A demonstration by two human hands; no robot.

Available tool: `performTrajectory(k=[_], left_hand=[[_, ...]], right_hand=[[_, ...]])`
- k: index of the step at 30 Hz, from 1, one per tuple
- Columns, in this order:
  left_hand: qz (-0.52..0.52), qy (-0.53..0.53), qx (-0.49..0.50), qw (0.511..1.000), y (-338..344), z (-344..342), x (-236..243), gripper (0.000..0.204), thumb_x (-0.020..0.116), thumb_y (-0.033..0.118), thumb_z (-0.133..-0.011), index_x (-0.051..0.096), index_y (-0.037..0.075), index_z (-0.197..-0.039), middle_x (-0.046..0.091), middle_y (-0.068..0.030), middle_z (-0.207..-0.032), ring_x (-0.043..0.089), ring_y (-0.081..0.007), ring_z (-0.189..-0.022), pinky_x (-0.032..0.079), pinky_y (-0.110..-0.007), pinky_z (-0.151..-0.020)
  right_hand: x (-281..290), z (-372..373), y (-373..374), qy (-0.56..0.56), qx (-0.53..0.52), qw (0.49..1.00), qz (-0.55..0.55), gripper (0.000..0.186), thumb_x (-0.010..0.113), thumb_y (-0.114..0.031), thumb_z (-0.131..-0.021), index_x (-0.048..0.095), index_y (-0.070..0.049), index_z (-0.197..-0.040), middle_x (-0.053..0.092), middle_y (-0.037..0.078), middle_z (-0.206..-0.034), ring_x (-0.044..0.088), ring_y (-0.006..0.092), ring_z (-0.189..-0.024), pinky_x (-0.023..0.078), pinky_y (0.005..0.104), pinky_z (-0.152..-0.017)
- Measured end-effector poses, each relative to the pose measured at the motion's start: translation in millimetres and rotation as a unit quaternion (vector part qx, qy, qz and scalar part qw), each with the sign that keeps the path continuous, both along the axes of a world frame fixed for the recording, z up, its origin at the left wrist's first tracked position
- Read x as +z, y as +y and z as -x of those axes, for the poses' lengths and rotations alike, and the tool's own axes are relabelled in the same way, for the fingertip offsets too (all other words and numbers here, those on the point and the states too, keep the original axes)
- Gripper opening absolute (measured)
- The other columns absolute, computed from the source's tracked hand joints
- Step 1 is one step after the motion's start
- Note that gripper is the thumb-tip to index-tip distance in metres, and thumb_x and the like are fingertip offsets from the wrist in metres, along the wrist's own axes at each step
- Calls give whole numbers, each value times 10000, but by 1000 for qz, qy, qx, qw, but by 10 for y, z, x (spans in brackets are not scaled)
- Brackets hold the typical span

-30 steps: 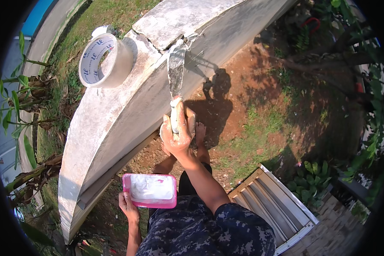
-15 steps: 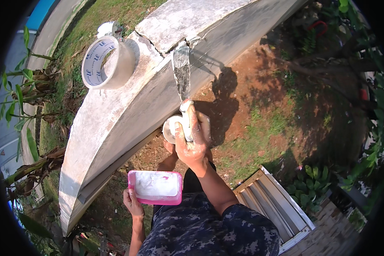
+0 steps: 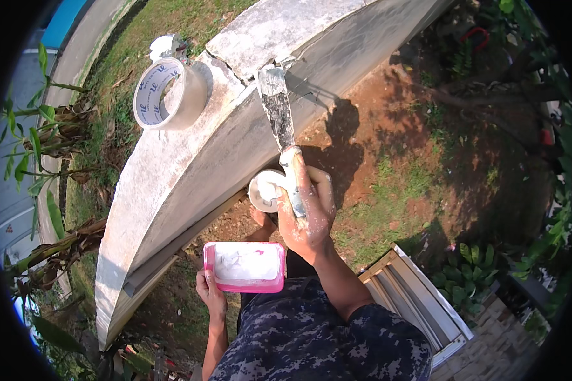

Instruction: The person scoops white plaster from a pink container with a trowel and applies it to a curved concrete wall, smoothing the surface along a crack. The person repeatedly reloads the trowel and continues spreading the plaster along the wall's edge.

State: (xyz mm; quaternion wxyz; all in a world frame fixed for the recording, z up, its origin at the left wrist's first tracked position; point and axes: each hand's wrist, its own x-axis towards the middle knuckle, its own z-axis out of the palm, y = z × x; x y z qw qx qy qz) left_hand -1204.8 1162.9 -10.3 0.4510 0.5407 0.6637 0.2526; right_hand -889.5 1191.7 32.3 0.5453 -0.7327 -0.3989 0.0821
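Note:
My right hand [image 3: 308, 216], spattered with white, is closed round the handle of a putty knife [image 3: 277, 111]. The knife's smeared blade reaches up to the broken edge of a concrete wall [image 3: 165, 165], by a crack [image 3: 225, 66] across its top. Whitish filler [image 3: 286, 61] shows at the blade's tip. Lower left, my left hand [image 3: 211, 289] grips a pink tray [image 3: 245, 287] by its left side, and white paste [image 3: 245, 263] lies inside it. Partly hidden behind my right hand is a round white tub [image 3: 255, 193] with white stuff in it.
A wide roll of clear tape [image 3: 194, 98] stands on the wall top, with a crumpled white thing [image 3: 165, 46] beyond it. Banana-like plants [image 3: 47, 133] grow at the left. A slatted metal frame [image 3: 407, 305] lies lower right, near leafy plants [image 3: 467, 276].
The whole view has shifted a little. My right hand has moved slightly right, tilting the putty knife more, its tip still at the wall edge. The tray is slightly higher and further right.

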Motion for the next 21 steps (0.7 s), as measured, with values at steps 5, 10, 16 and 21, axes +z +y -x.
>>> performTrajectory(k=[5,10,16,21], left_hand=[[-9,-1,7,1000,-55,35,1,327,459,274,-1037,500,24,-830,471,10,-786,374,-81,-732,357,-264,-668],[1,-1,7,1000,-95,53,53,317,457,262,-1038,496,26,-830,472,7,-797,374,-81,-741,358,-262,-680],[-2,5,2,1000,-94,26,119,314,455,257,-1039,490,27,-829,469,10,-801,374,-76,-746,354,-254,-684],[-15,17,0,1000,-112,36,144,316,460,264,-1036,494,25,-832,471,9,-800,379,-77,-748,357,-258,-681]], right_hand=[[-80,-1,110,11,27,999,-46,559,637,39,-830,480,28,-1367,528,220,-1073,575,313,-863,498,379,-723],[-24,42,-19,53,45,993,-94,564,629,49,-827,477,32,-1370,530,221,-1079,585,320,-881,505,372,-719],[-140,22,72,24,16,998,-53,568,638,44,-816,495,17,-1364,538,213,-1084,592,323,-873,501,374,-717],[-149,82,28,-20,37,997,-65,549,637,50,-812,474,111,-1333,561,263,-1150,579,348,-936,510,391,-752]])
